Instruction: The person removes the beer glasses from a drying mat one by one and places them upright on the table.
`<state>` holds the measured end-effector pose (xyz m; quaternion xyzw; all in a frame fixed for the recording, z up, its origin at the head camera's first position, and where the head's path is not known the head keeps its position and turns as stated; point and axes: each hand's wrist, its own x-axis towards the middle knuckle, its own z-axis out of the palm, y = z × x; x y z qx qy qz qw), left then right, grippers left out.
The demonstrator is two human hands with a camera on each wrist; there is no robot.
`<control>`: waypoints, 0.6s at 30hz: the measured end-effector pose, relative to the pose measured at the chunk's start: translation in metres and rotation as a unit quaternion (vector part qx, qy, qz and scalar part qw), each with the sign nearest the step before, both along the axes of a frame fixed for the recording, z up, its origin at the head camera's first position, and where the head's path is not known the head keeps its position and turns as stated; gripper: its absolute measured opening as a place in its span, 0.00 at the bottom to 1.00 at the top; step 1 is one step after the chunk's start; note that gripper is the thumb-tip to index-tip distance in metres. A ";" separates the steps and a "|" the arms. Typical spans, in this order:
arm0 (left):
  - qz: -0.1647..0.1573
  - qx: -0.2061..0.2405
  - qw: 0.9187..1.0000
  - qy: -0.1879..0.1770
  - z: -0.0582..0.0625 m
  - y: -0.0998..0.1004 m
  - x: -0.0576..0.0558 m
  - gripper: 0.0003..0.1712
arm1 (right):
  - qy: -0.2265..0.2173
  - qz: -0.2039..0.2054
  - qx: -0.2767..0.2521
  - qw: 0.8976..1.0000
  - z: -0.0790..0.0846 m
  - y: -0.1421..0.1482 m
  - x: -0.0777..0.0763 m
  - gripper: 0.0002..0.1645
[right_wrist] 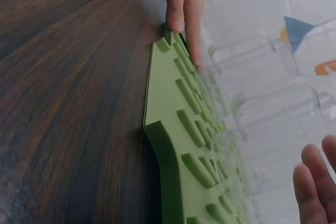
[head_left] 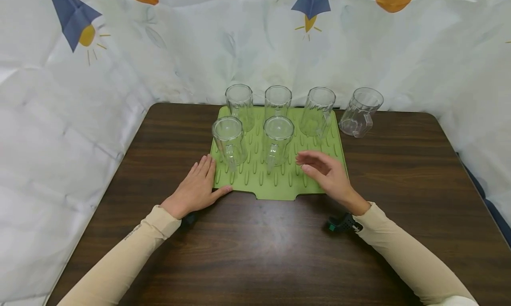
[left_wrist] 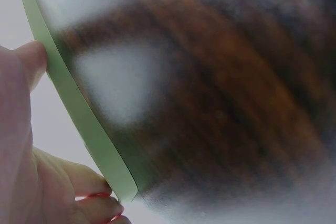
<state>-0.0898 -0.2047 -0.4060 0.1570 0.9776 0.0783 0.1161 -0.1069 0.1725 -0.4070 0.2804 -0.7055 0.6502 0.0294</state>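
Note:
A green ridged mat (head_left: 275, 191) lies on the table with several clear glass mugs on it. Three stand in its back row, among them a back right mug (head_left: 318, 113). In front are a left mug (head_left: 229, 139) and a middle mug (head_left: 278, 139), both with handles toward me. My left hand (head_left: 195, 186) touches the mat's front left corner, fingers straight and thumb at the front edge; the left wrist view shows its fingertips along the mat edge (left_wrist: 79, 124). Over the mat's front right side, my right hand (head_left: 329, 177) has loosely bent fingers (right_wrist: 312, 187) and holds nothing.
One more glass mug (head_left: 361, 113) stands on the dark wooden table (head_left: 271, 253), right of the mat. A white patterned curtain (head_left: 191, 53) hangs behind the table and along its sides.

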 end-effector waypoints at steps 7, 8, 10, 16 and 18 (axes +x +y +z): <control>0.000 0.000 1.000 0.000 0.001 0.002 0.000 0.58 | -0.014 -0.005 0.001 1.000 -0.005 -0.007 -0.004 0.20; 0.001 0.000 1.000 0.000 0.001 0.002 0.000 0.58 | -0.017 -0.005 0.001 1.000 -0.005 -0.008 -0.004 0.21; 0.002 0.000 1.000 -0.001 0.001 0.001 0.000 0.58 | -0.021 -0.003 0.001 1.000 -0.006 -0.012 -0.005 0.21; 0.003 0.000 1.000 -0.002 0.002 0.001 0.001 0.58 | -0.029 0.012 0.004 1.000 -0.007 -0.021 -0.006 0.21; 0.003 0.000 1.000 -0.001 0.002 0.002 0.001 0.58 | -0.032 0.014 0.005 0.999 -0.008 -0.024 -0.007 0.21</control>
